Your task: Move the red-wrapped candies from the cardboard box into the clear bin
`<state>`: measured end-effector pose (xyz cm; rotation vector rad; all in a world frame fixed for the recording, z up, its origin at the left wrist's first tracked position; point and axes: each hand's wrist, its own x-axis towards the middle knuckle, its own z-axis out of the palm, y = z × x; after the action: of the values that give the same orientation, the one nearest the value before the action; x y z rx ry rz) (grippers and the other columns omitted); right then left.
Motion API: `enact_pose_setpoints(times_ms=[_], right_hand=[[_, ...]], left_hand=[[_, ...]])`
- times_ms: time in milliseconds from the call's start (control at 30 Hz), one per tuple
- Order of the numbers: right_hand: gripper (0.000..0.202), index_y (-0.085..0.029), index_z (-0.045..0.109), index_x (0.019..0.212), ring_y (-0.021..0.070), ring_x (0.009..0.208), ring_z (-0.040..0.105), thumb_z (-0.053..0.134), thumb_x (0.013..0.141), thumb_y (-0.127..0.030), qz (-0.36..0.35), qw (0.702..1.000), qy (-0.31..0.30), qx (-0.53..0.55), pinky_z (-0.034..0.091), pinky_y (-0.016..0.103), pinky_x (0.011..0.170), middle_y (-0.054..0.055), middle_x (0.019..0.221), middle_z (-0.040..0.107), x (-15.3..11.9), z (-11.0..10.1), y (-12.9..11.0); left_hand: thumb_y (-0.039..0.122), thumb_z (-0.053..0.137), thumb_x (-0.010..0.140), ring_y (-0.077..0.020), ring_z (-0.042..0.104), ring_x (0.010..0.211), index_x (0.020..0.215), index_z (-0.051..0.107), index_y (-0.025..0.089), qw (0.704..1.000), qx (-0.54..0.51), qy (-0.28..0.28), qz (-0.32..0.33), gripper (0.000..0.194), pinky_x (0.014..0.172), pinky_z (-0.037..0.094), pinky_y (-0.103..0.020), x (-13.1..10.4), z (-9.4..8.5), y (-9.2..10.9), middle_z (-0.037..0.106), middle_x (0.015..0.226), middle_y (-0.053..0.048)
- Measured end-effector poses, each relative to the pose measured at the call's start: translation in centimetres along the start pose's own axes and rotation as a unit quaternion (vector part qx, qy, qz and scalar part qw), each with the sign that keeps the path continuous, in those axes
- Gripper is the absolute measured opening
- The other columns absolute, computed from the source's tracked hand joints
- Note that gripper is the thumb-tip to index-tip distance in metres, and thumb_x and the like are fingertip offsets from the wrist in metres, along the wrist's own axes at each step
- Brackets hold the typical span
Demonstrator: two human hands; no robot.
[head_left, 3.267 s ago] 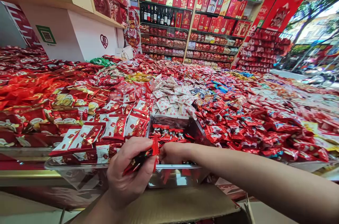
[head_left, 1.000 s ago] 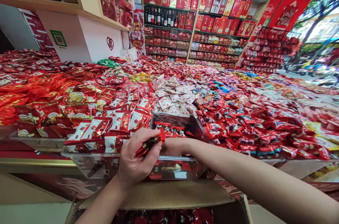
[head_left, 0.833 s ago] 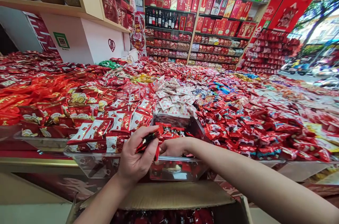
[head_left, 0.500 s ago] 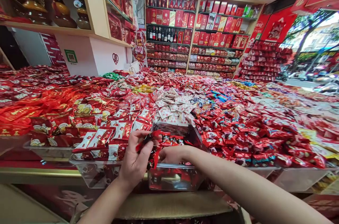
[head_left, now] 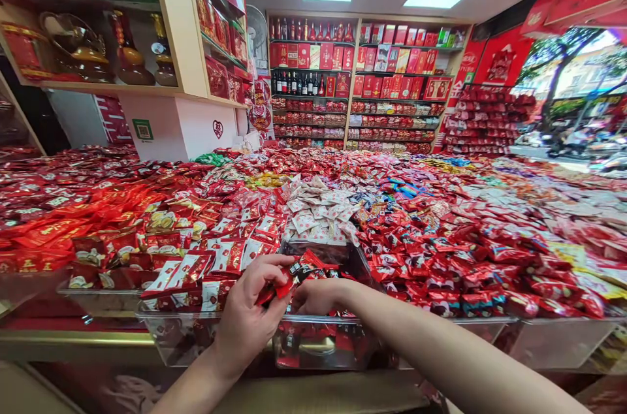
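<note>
- Head view, looking forward and down: the person's left hand [head_left: 252,309] is curled around small, glossy red-and-black wrapped packets [head_left: 285,285], thumb and fingers grasping them over the front left part of a clear rectangular plastic bin [head_left: 326,320]
- The right hand [head_left: 321,296] reaches into the same bin, just beside the left; its fingertips are hidden, so I cannot tell whether they grip anything
- More of the red-and-black packets lie inside the bin, around and behind the right hand
- Behind the bin is a heap of flat white packets with pinkish-red print [head_left: 318,211]
- Red-and-white shiny packets [head_left: 228,256] are piled to its left, and plump, shiny red packets [head_left: 441,264] to its right
- Below the bin is a brown cardboard flap [head_left: 313,394]
</note>
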<state>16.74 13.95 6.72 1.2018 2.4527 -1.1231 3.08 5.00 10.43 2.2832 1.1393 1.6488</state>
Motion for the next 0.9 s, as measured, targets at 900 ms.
enact_pose_setpoints(times_ms=[900], right_hand=[[0.052, -0.011, 0.052, 0.092, 0.0234, 0.076, 0.064, 0.027, 0.084, -0.056, -0.018, 0.759, -0.214, 0.615, 0.047, 0.048, 0.072, 0.013, 0.084, 0.062, 0.7, -0.8, 2.4]], left_hand=[[0.028, 0.059, 0.077, -0.0087, 0.053, 0.046, 0.062, 0.061, 0.016, 0.826, 0.249, -0.504, -0.026, 0.019, 0.052, 0.045, -0.026, 7.4, 2.4, -1.5, 0.058, 0.051, 0.006]])
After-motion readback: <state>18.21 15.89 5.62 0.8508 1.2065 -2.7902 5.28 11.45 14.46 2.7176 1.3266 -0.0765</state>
